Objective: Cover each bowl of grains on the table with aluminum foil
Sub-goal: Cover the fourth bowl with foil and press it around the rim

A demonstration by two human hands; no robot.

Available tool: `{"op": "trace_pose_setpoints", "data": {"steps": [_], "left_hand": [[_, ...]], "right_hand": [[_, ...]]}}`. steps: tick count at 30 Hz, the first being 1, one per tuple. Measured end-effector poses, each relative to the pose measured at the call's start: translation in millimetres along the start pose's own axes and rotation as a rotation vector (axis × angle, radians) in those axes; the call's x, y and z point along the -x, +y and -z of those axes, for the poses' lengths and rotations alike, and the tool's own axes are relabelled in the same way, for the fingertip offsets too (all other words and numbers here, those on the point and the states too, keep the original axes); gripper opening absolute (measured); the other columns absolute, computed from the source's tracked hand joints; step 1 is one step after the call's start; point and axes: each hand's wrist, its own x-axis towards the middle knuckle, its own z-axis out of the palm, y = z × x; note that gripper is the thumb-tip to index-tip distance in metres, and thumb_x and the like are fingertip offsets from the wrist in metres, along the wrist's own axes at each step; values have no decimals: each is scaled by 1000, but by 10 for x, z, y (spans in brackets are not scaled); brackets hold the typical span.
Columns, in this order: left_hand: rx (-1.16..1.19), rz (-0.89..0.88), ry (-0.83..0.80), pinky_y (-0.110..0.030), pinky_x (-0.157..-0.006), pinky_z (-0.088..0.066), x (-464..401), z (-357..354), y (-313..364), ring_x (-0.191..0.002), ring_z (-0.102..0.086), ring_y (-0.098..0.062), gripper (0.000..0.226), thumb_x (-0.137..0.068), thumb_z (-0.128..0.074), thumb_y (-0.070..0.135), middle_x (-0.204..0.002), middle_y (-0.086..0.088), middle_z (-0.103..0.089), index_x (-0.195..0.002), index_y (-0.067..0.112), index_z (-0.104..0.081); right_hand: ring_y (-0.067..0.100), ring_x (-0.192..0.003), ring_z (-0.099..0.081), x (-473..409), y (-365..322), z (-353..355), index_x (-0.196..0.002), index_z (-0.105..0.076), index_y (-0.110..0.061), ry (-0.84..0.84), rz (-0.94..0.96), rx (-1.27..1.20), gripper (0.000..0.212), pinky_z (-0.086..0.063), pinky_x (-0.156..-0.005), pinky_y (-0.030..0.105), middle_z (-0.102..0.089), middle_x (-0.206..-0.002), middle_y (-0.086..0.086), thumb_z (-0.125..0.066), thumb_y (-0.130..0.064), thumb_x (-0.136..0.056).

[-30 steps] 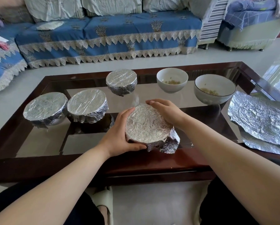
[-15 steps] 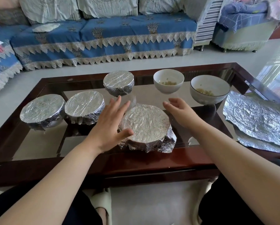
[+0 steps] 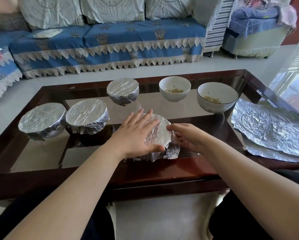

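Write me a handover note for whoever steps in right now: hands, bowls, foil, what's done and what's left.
Left hand: open, flat on the foil top of the near bowl.
Right hand: open, fingers against that bowl's right side, no grip on anything.
Done: three foil-covered bowls, far left, next to it and at the back. The near bowl is covered, though its foil skirt looks loose at the front.
Left: two open bowls with grains, the small bowl and the rimmed bowl.
Spare foil sheets lie at the table's right end.
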Motion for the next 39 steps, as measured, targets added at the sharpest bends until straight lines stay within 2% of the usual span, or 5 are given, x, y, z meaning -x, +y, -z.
{"op": "trace_pose_setpoints", "data": {"steps": [4,11,16,22,39], "left_hand": [[49,24,-42,-49,-121,12,7,-36,40,-149,25,-22,113,-58,-3,101,-163,8,23,-155,44,8],[218,100,-13,-47,-121,10,-22,-33,55,-151,15,-16,126,-46,21,99,-166,10,10,-157,42,1],[133,124,-4,-49,-121,7,-39,-53,91,-152,13,-20,120,-50,11,101,-166,8,12,-155,44,2],[126,128,-34,-55,-121,5,-40,-64,78,-151,19,-23,114,-53,5,101,-165,10,18,-154,48,3],[131,148,-41,-54,-121,8,-35,-51,99,-151,19,-24,99,-67,-12,94,-165,10,17,-154,50,3]], "right_hand": [[8,-53,-43,-31,-96,-5,-107,-68,-12,-59,30,107,23,-39,-52,20,-49,-68,-3,-67,-28,-90],[23,-78,-56,-106,-88,-64,-128,-52,5,-160,13,-161,53,-46,-71,33,-56,-107,20,-70,-14,-82],[17,-75,-65,-98,-84,-5,-138,-50,-10,-247,-57,-365,65,-56,-67,29,-67,-99,7,-70,-12,-76],[17,-74,-71,-97,-60,56,-112,-66,-6,-333,-8,-435,24,-59,-70,31,-73,-91,8,-55,-3,-91],[26,-68,-67,-149,-108,-68,-108,-66,10,-73,46,-201,32,-58,-61,34,-70,-91,16,-71,-10,-84]]}}
